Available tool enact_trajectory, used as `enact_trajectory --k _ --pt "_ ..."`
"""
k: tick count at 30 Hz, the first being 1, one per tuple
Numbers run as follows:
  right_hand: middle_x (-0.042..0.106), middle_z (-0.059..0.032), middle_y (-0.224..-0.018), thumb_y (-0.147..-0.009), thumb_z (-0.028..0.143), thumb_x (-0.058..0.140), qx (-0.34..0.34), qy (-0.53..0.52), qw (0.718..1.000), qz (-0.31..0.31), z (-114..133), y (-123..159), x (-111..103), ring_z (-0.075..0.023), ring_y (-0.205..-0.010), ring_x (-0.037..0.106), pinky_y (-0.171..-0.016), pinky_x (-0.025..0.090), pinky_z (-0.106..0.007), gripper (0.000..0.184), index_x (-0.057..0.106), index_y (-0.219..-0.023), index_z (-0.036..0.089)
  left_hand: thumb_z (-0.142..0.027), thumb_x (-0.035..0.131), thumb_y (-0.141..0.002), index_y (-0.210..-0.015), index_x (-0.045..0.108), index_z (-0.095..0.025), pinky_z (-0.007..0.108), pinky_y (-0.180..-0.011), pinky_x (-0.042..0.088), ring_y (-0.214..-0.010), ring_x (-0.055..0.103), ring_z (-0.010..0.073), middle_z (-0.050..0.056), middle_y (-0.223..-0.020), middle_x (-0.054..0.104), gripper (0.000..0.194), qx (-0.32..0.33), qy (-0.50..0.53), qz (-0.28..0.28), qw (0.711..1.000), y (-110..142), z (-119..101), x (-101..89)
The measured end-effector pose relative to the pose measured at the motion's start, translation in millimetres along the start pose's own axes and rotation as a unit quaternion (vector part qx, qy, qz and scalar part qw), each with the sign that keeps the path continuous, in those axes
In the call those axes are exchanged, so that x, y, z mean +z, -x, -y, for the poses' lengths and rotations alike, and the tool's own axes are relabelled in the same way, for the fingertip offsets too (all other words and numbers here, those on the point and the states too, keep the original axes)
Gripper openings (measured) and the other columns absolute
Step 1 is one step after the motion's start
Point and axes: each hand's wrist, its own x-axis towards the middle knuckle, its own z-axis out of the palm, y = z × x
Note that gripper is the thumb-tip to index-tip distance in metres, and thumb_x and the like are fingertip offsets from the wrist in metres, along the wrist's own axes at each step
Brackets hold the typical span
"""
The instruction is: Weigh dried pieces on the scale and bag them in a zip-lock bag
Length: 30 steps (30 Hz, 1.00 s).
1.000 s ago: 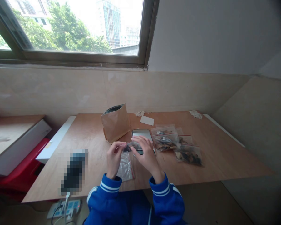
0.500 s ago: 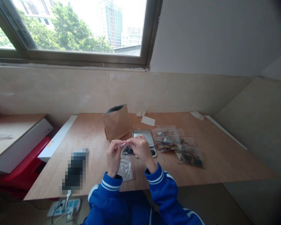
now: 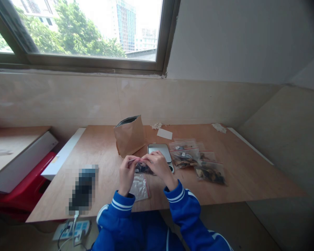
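Between my hands hangs a clear zip bag (image 3: pixel 144 168) with dark dried pieces in it. My left hand (image 3: pixel 127 173) pinches the top edge at its left, and my right hand (image 3: pixel 158 167) is closed on the same edge, the fingertips of both close together. Under it on the table lies a flat clear zip bag (image 3: pixel 140 189) with a red strip. Just beyond my right hand is a kitchen scale (image 3: pixel 159 149), its front partly covered by that hand. An open brown paper pouch (image 3: pixel 131 136) stands behind my left hand.
To the right, several filled zip bags (image 3: pixel 210 173) lie in an overlapping pile. A white card (image 3: pixel 164 134) and crumpled tissue (image 3: pixel 156 126) are at the back. A blurred dark device (image 3: pixel 83 190) with a cable rests at left, above a power strip (image 3: pixel 72 230).
My fingers have shifted slightly along the bag's top edge, and more of its dark contents show below them. The other things stay in place; the view has tilted a little.
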Motion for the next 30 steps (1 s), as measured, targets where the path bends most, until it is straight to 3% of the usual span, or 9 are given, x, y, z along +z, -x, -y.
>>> enact_trajectory --k 6,11,15,19,24,30 --pt "0.072 0.0018 -0.075 -0.093 0.017 0.056 0.029 -0.021 0.999 -0.004 -12 5 0 -0.0130 -0.070 0.061 -0.084 0.033 -0.030 0.021 0.069 -0.078 0.023 -0.038 0.062 -0.085 -0.083 0.063 -0.018 0.024 -0.067 0.050 -0.074 0.064 0.0144 0.001 -0.080 0.067 0.019 0.001 -0.019 -0.009 1.000 -1 -3 -1.6" --pt "0.073 0.0006 -0.078 -0.092 0.023 0.059 0.031 -0.015 0.999 -0.013 -16 8 -4 -0.0142 -0.075 0.063 -0.082 0.034 -0.030 0.017 0.072 -0.081 0.025 -0.040 0.061 -0.085 -0.083 0.064 -0.018 0.024 -0.067 0.049 -0.074 0.063 0.0146 0.001 -0.078 0.067 0.022 -0.022 -0.015 -0.026 0.999 1 -5 -3.2" --pt "0.074 0.0019 -0.076 -0.093 0.017 0.056 0.024 -0.029 0.999 -0.021 -21 11 -8 -0.0132 -0.070 0.063 -0.083 0.034 -0.031 0.023 0.072 -0.079 0.025 -0.041 0.062 -0.084 -0.082 0.064 -0.018 0.024 -0.068 0.048 -0.074 0.063 0.0150 0.001 -0.077 0.067 0.024 -0.034 -0.007 -0.025 0.999 1 -7 -4.8" --pt "0.075 0.0003 -0.081 -0.093 0.026 0.057 0.033 -0.048 0.998 -0.031 -31 14 -12 -0.0149 -0.075 0.064 -0.080 0.037 -0.030 0.019 0.074 -0.084 0.026 -0.043 0.061 -0.084 -0.085 0.064 -0.017 0.025 -0.069 0.048 -0.074 0.062 0.0156 0.002 -0.076 0.066 0.026 -0.050 0.013 -0.059 0.997 -3 -8 -6.7" --pt "0.075 0.0005 -0.082 -0.096 0.022 0.050 0.061 -0.085 0.995 -0.006 -44 17 -14 -0.0146 -0.075 0.066 -0.082 0.039 -0.031 0.027 0.073 -0.082 0.025 -0.045 0.058 -0.085 -0.085 0.066 -0.016 0.026 -0.071 0.047 -0.074 0.059 0.0160 0.003 -0.074 0.064 0.030 -0.039 0.023 -0.058 0.997 -9 -7 -6.3" --pt "0.076 -0.0017 -0.086 -0.094 0.032 0.050 0.135 -0.196 0.971 -0.022 -50 21 -17 -0.0186 -0.084 0.069 -0.078 0.048 -0.028 0.029 0.073 -0.080 0.024 -0.048 0.057 -0.086 -0.078 0.066 -0.015 0.024 -0.070 0.047 -0.072 0.058 0.0140 0.002 -0.072 0.062 0.035 -0.070 0.112 -0.085 0.988 -12 3 1.1"
